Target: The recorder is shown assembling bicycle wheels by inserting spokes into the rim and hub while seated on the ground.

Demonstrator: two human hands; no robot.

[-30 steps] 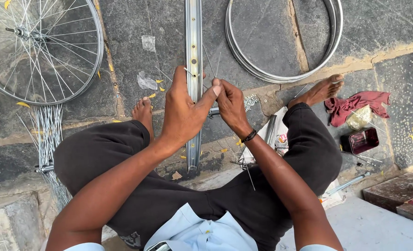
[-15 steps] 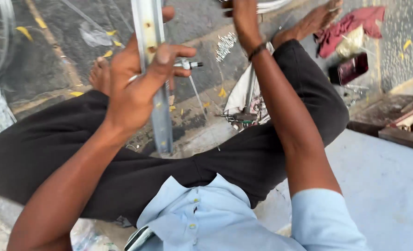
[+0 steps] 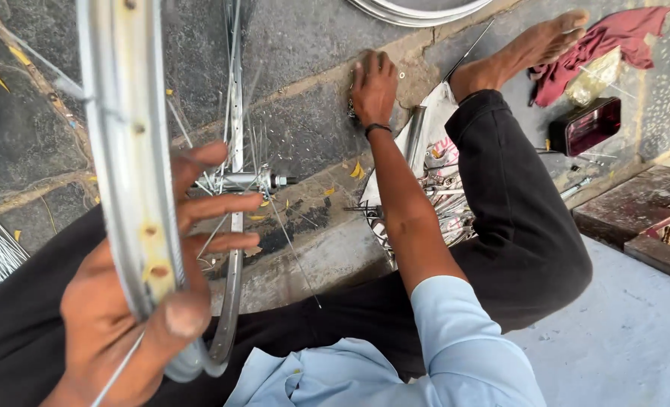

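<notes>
Head view: your left hand has its fingers wrapped round the rim, held upright over your lap. The hub inside the rim carries only a few spokes, so lacing looks barely begun. Your right hand, right of the rim, presses flat on the floor; whether it pinches anything, I cannot tell.

Even, shadowless daylight; blurred near foreground.
</notes>
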